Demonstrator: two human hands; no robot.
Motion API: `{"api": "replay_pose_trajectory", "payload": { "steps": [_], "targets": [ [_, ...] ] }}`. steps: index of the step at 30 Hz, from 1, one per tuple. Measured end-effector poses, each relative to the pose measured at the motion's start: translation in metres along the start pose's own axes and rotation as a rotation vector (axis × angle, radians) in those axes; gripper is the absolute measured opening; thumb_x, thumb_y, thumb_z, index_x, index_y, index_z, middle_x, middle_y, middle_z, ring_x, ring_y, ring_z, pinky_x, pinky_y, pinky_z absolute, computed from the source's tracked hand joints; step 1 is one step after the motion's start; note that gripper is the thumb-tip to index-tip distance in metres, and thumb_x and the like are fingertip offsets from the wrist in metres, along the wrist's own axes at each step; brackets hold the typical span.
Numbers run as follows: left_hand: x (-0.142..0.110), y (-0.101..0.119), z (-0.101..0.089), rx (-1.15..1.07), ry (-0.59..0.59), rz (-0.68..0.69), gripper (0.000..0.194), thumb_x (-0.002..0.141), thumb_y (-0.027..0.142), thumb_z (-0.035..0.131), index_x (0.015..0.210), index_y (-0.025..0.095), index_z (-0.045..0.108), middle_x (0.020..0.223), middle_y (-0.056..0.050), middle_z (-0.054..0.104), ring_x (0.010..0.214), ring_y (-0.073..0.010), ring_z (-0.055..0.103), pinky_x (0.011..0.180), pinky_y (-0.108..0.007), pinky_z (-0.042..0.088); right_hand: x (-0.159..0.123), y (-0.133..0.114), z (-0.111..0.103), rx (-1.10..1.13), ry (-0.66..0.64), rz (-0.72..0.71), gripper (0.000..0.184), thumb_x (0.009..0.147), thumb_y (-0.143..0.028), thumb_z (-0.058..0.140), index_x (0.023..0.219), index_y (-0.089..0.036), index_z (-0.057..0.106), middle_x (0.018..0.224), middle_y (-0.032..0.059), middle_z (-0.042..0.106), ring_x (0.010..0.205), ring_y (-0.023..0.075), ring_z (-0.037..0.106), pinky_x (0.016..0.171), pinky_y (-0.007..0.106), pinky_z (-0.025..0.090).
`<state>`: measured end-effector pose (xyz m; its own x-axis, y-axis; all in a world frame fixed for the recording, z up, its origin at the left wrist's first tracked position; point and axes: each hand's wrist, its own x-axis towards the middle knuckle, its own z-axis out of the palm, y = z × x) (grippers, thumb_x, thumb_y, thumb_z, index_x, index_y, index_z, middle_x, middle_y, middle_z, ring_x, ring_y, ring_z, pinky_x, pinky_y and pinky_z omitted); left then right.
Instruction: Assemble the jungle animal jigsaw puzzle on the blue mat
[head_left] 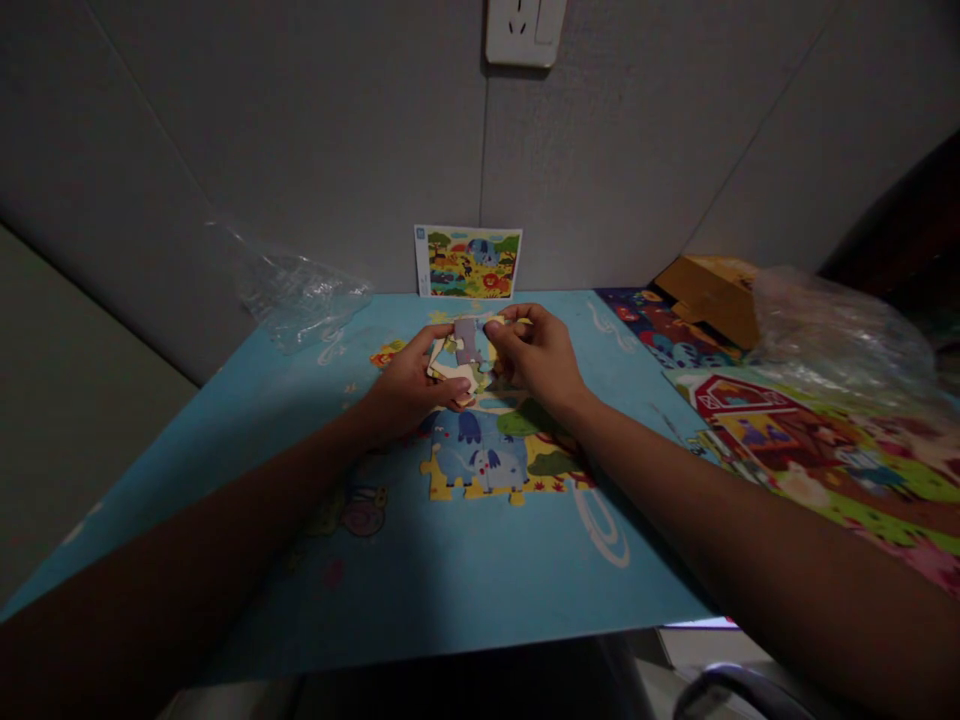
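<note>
Nearest me on the worktop (480, 580), the joined puzzle section (487, 455) looks light, likely to split if lifted. Just beyond, my left fingers (450, 391) pinch loose puzzle pieces (468, 342), seemingly stiff card, best held by their edges; whether my right fingers (504, 338) grip one, I cannot tell. The picture card's (470, 264) print behind is unreadable.

Bare left forearm (247, 510) runs from near left toward centre. Bare left hand (409, 390): palm side facing right, index finger curved on the far side, thumb on the near side. Bare right forearm (720, 510) enters from near right. Bare right hand (544, 358): fingers curled leftward, thumb close to index finger. Hands near each other.
</note>
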<state>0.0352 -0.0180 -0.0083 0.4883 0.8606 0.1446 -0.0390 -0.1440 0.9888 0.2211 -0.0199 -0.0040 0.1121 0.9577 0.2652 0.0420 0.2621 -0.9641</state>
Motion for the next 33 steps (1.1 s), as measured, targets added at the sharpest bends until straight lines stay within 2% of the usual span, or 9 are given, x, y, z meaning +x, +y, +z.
{"api": "replay_pose_trajectory", "payload": {
  "steps": [4,8,12,15,19,23,27,30,33],
  "targets": [
    [0.002,-0.003,-0.002,-0.044,0.021,0.004,0.07,0.074,0.025,0.08,0.134,0.015,0.044,0.082,0.0,0.069,0.065,-0.0178,0.074,0.059,-0.026,0.063,0.007,-0.001,-0.006,-0.034,0.152,-0.003,0.034,0.079,-0.044,0.071,0.095,-0.024,0.049,0.049,-0.0131,0.045,0.041,0.0087,0.043,0.043,0.021,0.03],
    [0.003,-0.004,-0.002,-0.054,0.069,-0.006,0.069,0.075,0.022,0.079,0.135,0.017,0.043,0.086,-0.002,0.071,0.067,-0.0188,0.075,0.058,-0.026,0.063,0.015,0.005,-0.012,-0.082,0.279,-0.006,0.026,0.081,-0.037,0.065,0.096,-0.023,0.05,0.054,-0.0107,0.051,0.048,0.0097,0.049,0.047,0.021,0.035],
    [0.003,-0.005,-0.002,-0.067,0.082,0.006,0.07,0.075,0.021,0.078,0.136,0.017,0.043,0.087,-0.003,0.07,0.066,-0.0185,0.074,0.058,-0.027,0.063,0.019,0.014,-0.016,-0.154,0.28,0.099,0.03,0.074,-0.023,0.061,0.103,-0.023,0.051,0.066,-0.0081,0.059,0.046,0.01,0.051,0.044,0.022,0.04],
    [0.003,-0.006,-0.002,-0.057,0.086,0.012,0.071,0.076,0.021,0.078,0.137,0.016,0.043,0.085,-0.003,0.07,0.066,-0.0185,0.074,0.059,-0.028,0.064,0.019,0.019,-0.019,-0.193,0.255,0.163,0.036,0.073,-0.02,0.062,0.108,-0.022,0.054,0.084,-0.0016,0.065,0.05,0.0115,0.056,0.045,0.025,0.045],
    [0.003,-0.007,-0.003,-0.041,0.086,0.014,0.068,0.078,0.023,0.078,0.137,0.016,0.044,0.082,-0.002,0.071,0.064,-0.018,0.074,0.059,-0.028,0.064,0.016,0.014,-0.019,-0.406,0.225,-0.012,0.028,0.079,-0.026,0.065,0.106,-0.018,0.065,0.103,0.0093,0.068,0.074,0.0182,0.064,0.063,0.032,0.053],
    [0.003,-0.007,-0.002,-0.044,0.078,0.028,0.069,0.077,0.024,0.079,0.137,0.015,0.044,0.081,-0.002,0.071,0.063,-0.0175,0.073,0.059,-0.027,0.063,0.007,0.003,-0.012,-0.491,0.138,-0.222,0.029,0.089,-0.044,0.062,0.092,-0.018,0.072,0.097,0.0091,0.068,0.084,0.0207,0.062,0.079,0.037,0.051],
    [0.002,-0.004,-0.001,-0.03,0.064,0.029,0.071,0.076,0.024,0.079,0.137,0.015,0.044,0.08,-0.001,0.07,0.062,-0.0163,0.073,0.059,-0.026,0.063,0.003,-0.001,-0.007,-0.438,0.04,-0.218,0.024,0.08,-0.042,0.07,0.084,-0.018,0.072,0.082,0.0042,0.066,0.07,0.0161,0.056,0.069,0.032,0.047],
    [0.001,-0.004,-0.002,-0.037,0.066,0.023,0.07,0.075,0.023,0.077,0.136,0.017,0.043,0.087,-0.001,0.068,0.065,-0.0173,0.074,0.06,-0.028,0.064,0.008,0.001,-0.009,-0.286,0.111,-0.14,0.022,0.081,-0.04,0.066,0.077,-0.018,0.067,0.067,-0.0005,0.06,0.062,0.0134,0.051,0.062,0.029,0.042],
    [0.001,-0.004,-0.003,-0.039,0.07,0.036,0.067,0.076,0.022,0.076,0.134,0.018,0.043,0.09,-0.001,0.067,0.066,-0.018,0.074,0.06,-0.029,0.064,0.017,0.003,-0.014,-0.18,0.257,-0.057,0.022,0.078,-0.04,0.065,0.071,-0.019,0.06,0.062,-0.0027,0.056,0.057,0.012,0.049,0.057,0.026,0.039]
  ]
}}
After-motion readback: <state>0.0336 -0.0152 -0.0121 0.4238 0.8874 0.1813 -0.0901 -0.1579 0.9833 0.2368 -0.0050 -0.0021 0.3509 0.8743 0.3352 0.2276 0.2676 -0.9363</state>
